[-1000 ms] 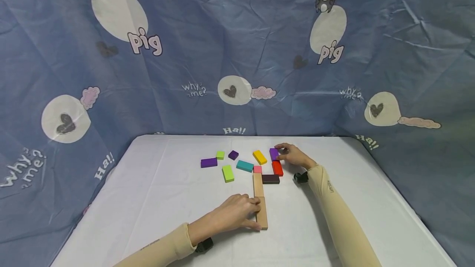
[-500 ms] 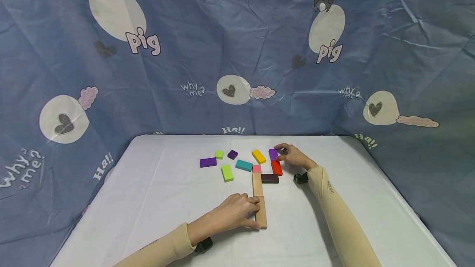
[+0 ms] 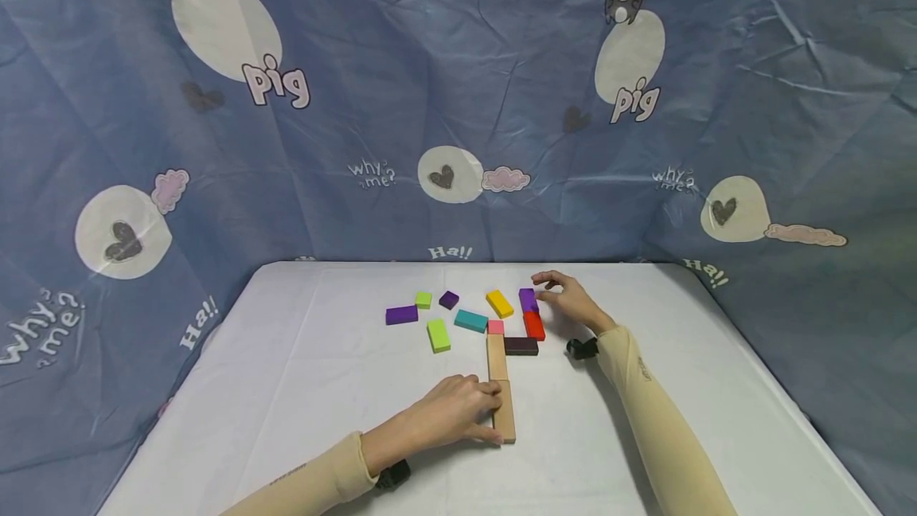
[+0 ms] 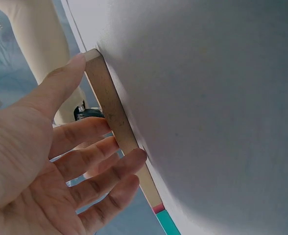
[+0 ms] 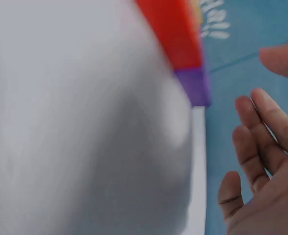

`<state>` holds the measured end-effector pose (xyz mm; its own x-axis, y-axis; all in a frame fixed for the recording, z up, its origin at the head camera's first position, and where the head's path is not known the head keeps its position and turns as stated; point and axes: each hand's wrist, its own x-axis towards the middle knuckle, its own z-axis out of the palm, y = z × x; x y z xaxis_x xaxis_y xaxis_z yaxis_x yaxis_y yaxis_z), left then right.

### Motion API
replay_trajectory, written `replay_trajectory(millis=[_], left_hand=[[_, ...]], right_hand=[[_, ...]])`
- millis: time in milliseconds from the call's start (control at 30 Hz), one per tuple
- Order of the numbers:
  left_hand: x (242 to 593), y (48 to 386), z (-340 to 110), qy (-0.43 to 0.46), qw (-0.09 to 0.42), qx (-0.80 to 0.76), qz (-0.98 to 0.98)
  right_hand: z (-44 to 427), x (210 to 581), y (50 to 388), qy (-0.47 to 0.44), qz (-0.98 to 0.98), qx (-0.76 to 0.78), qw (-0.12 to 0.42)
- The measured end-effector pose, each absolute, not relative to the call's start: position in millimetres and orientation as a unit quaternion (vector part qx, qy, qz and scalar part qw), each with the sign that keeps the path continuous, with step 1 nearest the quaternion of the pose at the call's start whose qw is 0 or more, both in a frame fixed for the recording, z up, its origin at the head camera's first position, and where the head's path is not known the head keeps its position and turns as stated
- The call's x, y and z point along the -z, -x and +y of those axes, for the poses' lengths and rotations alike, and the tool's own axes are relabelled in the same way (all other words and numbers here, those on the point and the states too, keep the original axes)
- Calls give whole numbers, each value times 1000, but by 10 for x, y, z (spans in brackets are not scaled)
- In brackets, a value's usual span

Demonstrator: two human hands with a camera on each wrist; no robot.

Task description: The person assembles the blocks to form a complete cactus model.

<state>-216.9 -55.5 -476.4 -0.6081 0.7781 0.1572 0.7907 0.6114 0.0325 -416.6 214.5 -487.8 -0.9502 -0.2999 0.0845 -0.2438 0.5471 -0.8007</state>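
Observation:
My left hand lies beside the nearer wooden block. In the left wrist view, the thumb touches the near end of that block and the loosely bent fingers rest along its side. A second wooden block continues the row, with a pink block at its far end. Over at the far right, my right hand hovers just beside a purple block, thumb and fingers spread and holding nothing. The purple block meets the end of a red block; in the right wrist view both are blurred.
A dark brown block lies crosswise by the wooden row. Around it on the white table are teal, yellow, lime green, small lime, small dark purple and long purple blocks. A printed cloth hangs behind.
My right hand has come away from the purple block, its fingers lifting and spreading. The left hand stays at the wooden block, and the blocks lie as before.

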Motion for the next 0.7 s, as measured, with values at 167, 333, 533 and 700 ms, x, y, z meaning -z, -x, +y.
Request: replay_trajectory(millis=[167, 333, 533, 700], left_hand=[[4767, 2162, -555, 441, 71, 46, -894], [4762, 2168, -549, 439, 69, 44, -895], [4770, 2168, -549, 430, 55, 44, -900], [4772, 2174, -555, 426, 50, 50, -902]], right_hand=[[2108, 4845, 4047, 146, 866, 478, 28], [2120, 4938, 3969, 141, 867, 475, 52], [2145, 5037, 3914, 135, 861, 486, 73], [2143, 5065, 3895, 150, 858, 483, 89]])
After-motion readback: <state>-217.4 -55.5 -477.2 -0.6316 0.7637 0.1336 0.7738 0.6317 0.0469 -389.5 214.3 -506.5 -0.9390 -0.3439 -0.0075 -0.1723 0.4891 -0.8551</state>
